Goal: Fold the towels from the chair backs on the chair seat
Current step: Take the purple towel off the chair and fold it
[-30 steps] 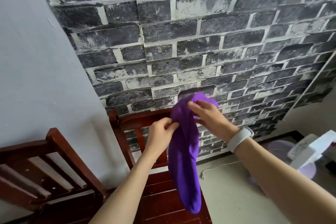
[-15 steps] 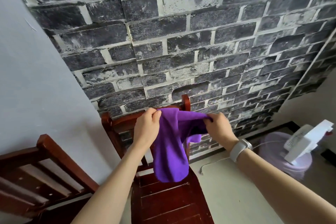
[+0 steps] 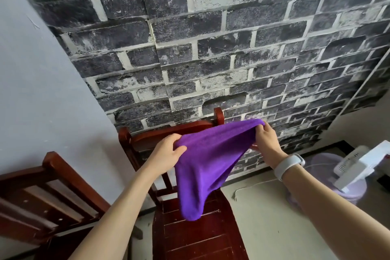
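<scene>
A purple towel (image 3: 207,162) hangs stretched between my two hands above a dark red wooden chair (image 3: 196,236). My left hand (image 3: 166,153) pinches the towel's left top corner just in front of the chair back (image 3: 168,133). My right hand (image 3: 264,142) grips the right top corner, out to the right of the chair's back post. The towel's middle sags down to a point that dangles just over the slatted seat.
A second red wooden chair (image 3: 48,198) stands at the lower left against the plain grey wall. A white and lilac fan (image 3: 356,173) sits on the floor at the right, with a cord running along the pale floor. A dark brick-pattern wall is behind.
My hands have moved apart, spreading the bunched, hanging towel wide between them. The towel's lower end has risen as it stretched out.
</scene>
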### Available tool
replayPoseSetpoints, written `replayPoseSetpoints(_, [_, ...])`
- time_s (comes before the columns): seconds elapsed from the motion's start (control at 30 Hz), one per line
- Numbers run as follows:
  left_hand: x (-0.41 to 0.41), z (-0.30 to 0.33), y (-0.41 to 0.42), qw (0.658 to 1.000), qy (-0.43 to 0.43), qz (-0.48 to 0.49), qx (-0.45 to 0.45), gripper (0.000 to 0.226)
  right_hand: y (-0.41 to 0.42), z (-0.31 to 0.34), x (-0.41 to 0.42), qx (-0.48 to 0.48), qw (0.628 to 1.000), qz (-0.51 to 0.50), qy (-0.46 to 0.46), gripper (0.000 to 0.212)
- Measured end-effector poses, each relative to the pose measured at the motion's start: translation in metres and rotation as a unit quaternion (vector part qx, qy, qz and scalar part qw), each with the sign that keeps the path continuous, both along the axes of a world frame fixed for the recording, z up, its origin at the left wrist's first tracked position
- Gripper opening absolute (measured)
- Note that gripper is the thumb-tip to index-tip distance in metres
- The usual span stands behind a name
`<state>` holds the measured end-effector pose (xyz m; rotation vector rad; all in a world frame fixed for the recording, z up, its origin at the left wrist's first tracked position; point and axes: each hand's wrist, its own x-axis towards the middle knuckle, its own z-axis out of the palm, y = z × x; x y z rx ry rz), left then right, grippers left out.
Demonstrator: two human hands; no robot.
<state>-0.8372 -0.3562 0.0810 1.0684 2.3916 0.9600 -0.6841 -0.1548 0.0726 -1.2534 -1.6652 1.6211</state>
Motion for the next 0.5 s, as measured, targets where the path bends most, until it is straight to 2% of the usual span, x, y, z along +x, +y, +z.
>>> replayPoseSetpoints(0.1, [0.010, -0.007, 0.000, 0.994, 0.103, 0.043, -0.009, 0.021, -0.003, -0.009, 0.001, 0.073, 0.994, 0.005, -0.082, 0.024])
replayPoseSetpoints(0.23, [0.022, -0.015, 0.001, 0.982, 0.167, 0.069, -0.060, 0.030, -0.009, -0.015, 0.000, 0.136, 0.975, 0.020, -0.175, 0.031])
replayPoseSetpoints(0.3, [0.024, -0.016, 0.002, 0.986, 0.136, 0.078, -0.061, 0.031, -0.009, -0.019, 0.002, 0.151, 0.970, 0.026, -0.189, 0.031])
replayPoseSetpoints(0.37, [0.026, -0.014, 0.001, 0.995, 0.044, 0.084, -0.030, 0.026, -0.005, -0.027, 0.005, 0.150, 0.973, 0.031, -0.170, 0.030])
replayPoseSetpoints(0.43, [0.025, -0.017, 0.001, 0.996, -0.038, 0.086, -0.005, 0.021, -0.003, -0.031, 0.008, 0.112, 0.983, 0.055, -0.135, 0.033])
replayPoseSetpoints(0.5, [0.021, -0.023, -0.001, 0.994, -0.081, 0.072, 0.004, 0.029, -0.001, -0.031, 0.013, 0.039, 0.991, 0.087, -0.095, 0.047])
